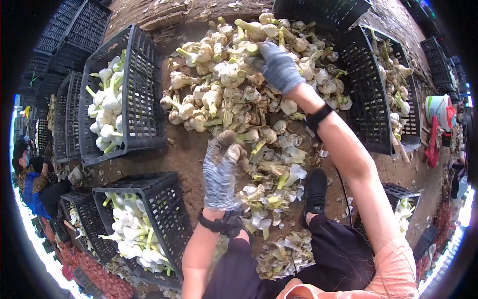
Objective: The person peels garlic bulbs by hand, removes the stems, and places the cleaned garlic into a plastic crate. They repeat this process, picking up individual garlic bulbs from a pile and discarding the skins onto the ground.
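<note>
Dark trousers nearest the camera, a black shoe planted beside papery scraps of shed skin and leaf. Left hand, in a grey knit glove with soiled fingertips, is motion-blurred just short of the garlic heap; its fingers are bent inward, but cannot tell whether they pinch anything. Closest to it, at the heap's near edge, a loose bulb. Right hand, gloved alike, reaches over the heap's far part, thumb and fingers around a cut stem end; whether they press on it cannot be made out. Garlic lies on the ground ahead of both hands, bulbs dirty, stems pointing every way. Handling estimate: each bulb light and firm, stem stiff enough to serve as handle; outer skin dry, loose, likely to slide or flake under a glove. Best hold: stem just above the bulb, or palm round the bulb's widest part; hard squeezing may bruise cloves. To the left, a black crate of clean white bulbs; to the right, a second crate of dirty ones. Farther left, another person sits.
</note>
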A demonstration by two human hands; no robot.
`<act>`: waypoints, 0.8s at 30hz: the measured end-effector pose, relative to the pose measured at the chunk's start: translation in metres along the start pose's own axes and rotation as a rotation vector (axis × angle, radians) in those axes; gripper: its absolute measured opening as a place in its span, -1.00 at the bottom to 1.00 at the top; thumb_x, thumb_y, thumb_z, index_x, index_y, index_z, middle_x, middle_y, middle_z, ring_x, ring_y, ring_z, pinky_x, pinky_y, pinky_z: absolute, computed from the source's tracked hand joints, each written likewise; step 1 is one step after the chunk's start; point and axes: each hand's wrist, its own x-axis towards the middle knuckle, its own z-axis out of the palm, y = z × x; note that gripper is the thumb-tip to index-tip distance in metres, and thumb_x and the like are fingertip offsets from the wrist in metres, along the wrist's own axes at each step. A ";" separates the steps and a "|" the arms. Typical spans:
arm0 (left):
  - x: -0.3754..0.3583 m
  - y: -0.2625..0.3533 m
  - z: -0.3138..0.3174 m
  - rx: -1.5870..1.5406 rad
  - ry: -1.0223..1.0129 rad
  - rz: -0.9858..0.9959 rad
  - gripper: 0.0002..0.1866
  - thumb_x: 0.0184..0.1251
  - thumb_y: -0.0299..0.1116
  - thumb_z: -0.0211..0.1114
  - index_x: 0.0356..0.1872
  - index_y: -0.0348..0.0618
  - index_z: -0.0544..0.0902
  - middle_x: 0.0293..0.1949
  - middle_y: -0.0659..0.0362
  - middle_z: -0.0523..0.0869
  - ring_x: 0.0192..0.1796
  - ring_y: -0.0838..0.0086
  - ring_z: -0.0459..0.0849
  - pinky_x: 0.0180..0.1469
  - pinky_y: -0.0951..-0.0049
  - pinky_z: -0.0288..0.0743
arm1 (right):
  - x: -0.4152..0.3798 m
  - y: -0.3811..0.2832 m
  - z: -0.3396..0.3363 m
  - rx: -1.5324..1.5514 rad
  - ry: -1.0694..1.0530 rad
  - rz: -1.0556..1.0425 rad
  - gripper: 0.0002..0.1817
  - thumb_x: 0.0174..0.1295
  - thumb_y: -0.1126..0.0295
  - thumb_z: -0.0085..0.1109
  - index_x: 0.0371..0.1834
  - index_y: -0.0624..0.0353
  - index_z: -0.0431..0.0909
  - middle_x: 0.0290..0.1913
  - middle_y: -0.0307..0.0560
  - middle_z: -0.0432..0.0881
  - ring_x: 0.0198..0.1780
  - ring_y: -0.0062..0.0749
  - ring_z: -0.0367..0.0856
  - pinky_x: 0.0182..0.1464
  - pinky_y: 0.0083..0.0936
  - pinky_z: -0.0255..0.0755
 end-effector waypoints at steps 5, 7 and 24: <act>0.015 -0.018 0.015 0.417 0.009 0.427 -0.26 0.06 -0.36 0.42 0.28 -0.18 0.25 0.11 0.09 0.44 0.09 0.38 0.48 0.03 0.43 0.53 | -0.054 -0.039 -0.050 0.839 -0.219 0.556 -0.75 0.21 0.24 0.17 -0.23 0.22 0.56 -0.40 -0.04 0.64 -0.37 -0.46 0.59 -0.31 -0.47 0.48; 0.025 -0.028 0.017 0.317 -0.093 0.434 -0.11 -0.03 -0.35 0.49 0.32 -0.18 0.14 0.17 0.08 0.37 0.16 0.34 0.42 0.15 0.36 0.44 | -0.075 -0.056 -0.061 0.951 -0.349 0.679 -0.72 0.22 0.22 0.16 -0.19 0.22 0.58 -0.40 -0.11 0.65 -0.37 -0.56 0.56 -0.32 -0.53 0.47; -0.014 -0.025 0.011 -0.370 -0.242 -0.300 -0.36 0.15 0.02 0.29 0.14 -0.19 0.37 -0.06 0.15 0.58 -0.10 0.42 0.61 -0.12 0.46 0.55 | -0.136 -0.054 -0.082 0.979 -0.466 0.455 -0.66 0.09 0.47 0.25 -0.04 0.29 0.54 -0.19 -0.17 0.65 -0.20 -0.62 0.56 -0.09 -0.60 0.47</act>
